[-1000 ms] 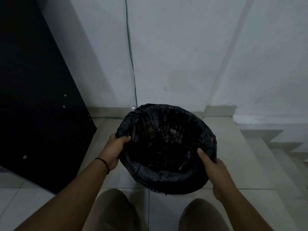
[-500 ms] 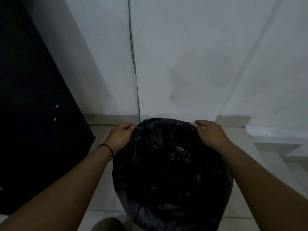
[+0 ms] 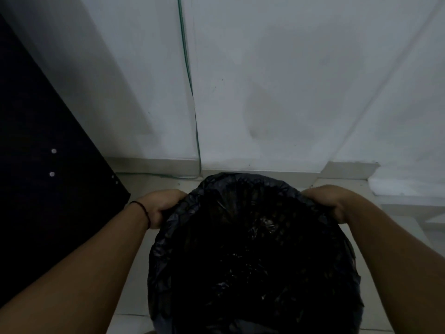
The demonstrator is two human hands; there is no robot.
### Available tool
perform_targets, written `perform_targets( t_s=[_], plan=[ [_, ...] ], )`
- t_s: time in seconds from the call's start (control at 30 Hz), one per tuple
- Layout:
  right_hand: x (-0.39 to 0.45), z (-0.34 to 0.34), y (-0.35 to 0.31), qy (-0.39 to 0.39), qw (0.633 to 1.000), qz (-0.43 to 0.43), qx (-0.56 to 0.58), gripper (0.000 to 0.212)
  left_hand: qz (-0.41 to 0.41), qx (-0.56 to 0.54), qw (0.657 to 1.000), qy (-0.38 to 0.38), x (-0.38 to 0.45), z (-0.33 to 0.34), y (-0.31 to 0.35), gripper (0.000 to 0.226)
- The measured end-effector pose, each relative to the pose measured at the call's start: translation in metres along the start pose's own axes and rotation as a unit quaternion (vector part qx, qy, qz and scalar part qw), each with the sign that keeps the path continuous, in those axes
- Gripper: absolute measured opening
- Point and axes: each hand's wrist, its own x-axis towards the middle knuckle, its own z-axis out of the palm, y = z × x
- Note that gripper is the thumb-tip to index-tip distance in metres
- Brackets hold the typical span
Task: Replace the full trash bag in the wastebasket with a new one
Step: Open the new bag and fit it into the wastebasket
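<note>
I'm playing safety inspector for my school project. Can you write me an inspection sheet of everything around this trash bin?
Surface: pale tiled floor, dim light.
Job's things: black trash bag lines the wastebasket, its edge folded over the rim; contents too dark to tell.
Clutter: nothing seen.
Hands: left hand grips the bag's edge on the left side; right hand grips it on the right side.
Cables: thin green cable runs down the wall to the floor.
Surroundings: white wall behind; black panel with small pale dots on the left; black band on the left wrist.
</note>
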Motion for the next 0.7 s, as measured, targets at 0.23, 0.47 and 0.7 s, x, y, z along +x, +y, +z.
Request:
perform_targets(
  t_s=[0.23, 0.47, 0.7],
  plan=[
    [0.02, -0.016, 0.017, 0.117, 0.981, -0.071, 0.14, 0.022, 0.058, 0.082, 0.993, 0.063, 0.001, 0.001, -0.01, 0.025],
    [0.003, -0.009, 0.014, 0.03, 0.983, -0.115, -0.138, 0.018, 0.055, 0.088, 0.995, 0.015, -0.006, 0.011, -0.01, 0.027],
    [0.009, -0.012, 0.001, 0.022, 0.989, -0.061, 0.131, 0.018, 0.089, -0.123, 0.988, 0.026, -0.012, 0.0, 0.004, 0.03]
  ],
)
